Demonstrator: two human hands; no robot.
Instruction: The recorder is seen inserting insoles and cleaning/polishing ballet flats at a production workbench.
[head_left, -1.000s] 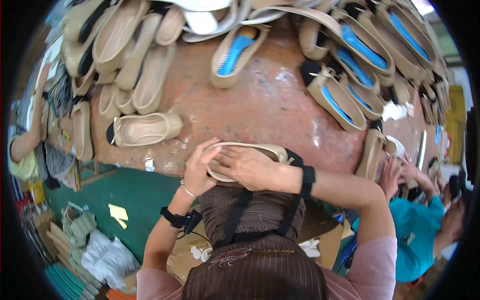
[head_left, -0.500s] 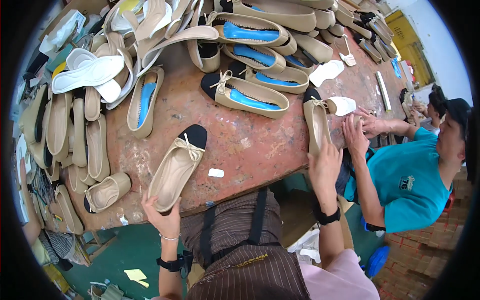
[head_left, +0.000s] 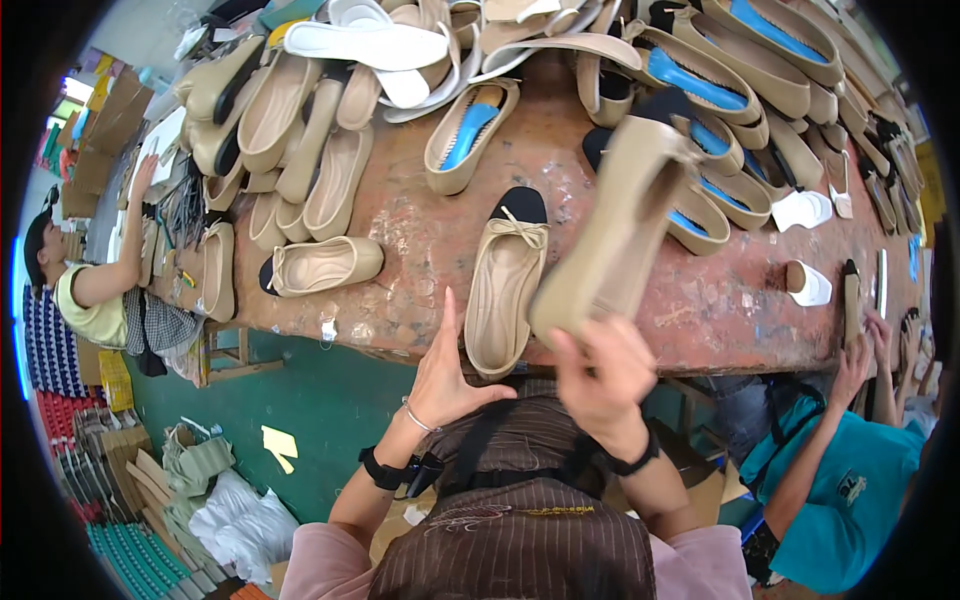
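Note:
A beige ballet flat (head_left: pixel 507 290) with a black toe cap and a bow lies on the worktable at its front edge, toe pointing away. My left hand (head_left: pixel 442 378) is beside its heel, fingers stretched out and thumb spread wide, gripping nothing. My right hand (head_left: pixel 608 382) grips a second beige ballet flat (head_left: pixel 598 245) near the heel and holds it up off the table, tilted and smeared by motion. This raised shoe hides part of the table and some of the shoes behind it.
Beige flats, some with blue insoles (head_left: pixel 468 135), crowd the worktable (head_left: pixel 400 215). White insoles (head_left: pixel 365 45) top a pile at the back. Another beige flat (head_left: pixel 325 265) lies to the left. A co-worker in teal (head_left: pixel 850 490) is at the right, another person (head_left: pixel 95 300) at the left.
My right hand has lifted a flat from the table's right side and brought it leftward. My left hand has let go of the other flat's heel. The view has swung right to left.

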